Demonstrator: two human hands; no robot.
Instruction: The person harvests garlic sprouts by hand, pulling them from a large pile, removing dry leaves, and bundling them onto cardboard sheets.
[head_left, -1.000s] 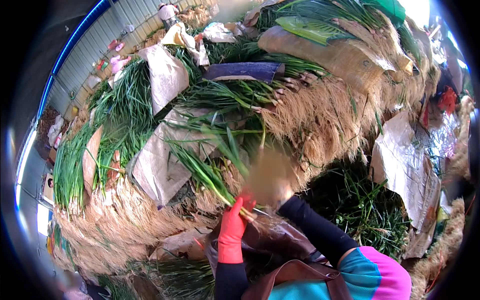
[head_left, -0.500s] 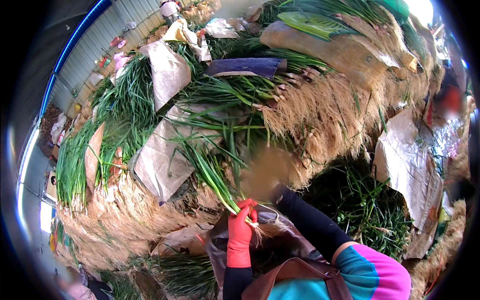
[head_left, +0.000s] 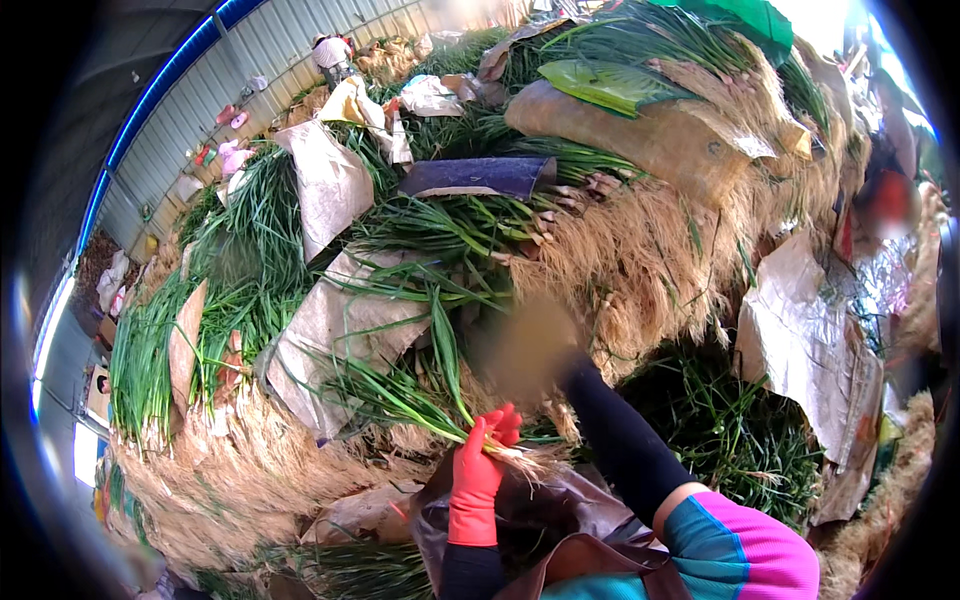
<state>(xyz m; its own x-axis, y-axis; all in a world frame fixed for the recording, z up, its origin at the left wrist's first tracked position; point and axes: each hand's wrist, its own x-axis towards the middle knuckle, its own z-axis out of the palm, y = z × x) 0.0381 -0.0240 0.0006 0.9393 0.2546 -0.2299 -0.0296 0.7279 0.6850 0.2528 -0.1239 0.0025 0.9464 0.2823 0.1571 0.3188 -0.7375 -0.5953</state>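
My left hand [head_left: 476, 480], in a red-orange rubber glove, is closed around a small bunch of green onion stalks [head_left: 418, 408]. Their long leaves point up and left, and their pale roots [head_left: 525, 460] stick out to the right of the glove, above my lap. Up and to the right, my right hand [head_left: 535, 345] is a brown blur at the end of a black sleeve. Its fingers cannot be made out, nor whether it holds anything. It lies in front of the near edge of a heap of more stalks with tan, stringy roots [head_left: 625, 265].
A brown apron [head_left: 575, 505] covers my lap. Pale sacking sheets [head_left: 330, 345] and a dark blue roll [head_left: 480, 177] lie on the heap. Loose dark leaves [head_left: 720, 420] are piled at my right, beside a whitish sheet [head_left: 805, 340]. Another person [head_left: 332, 55] is far back.
The stalks in my left hand have tipped lower toward the left, and one leafy stalk now stands up apart from them. My right hand stays blurred near the heap. The view has shifted slightly.
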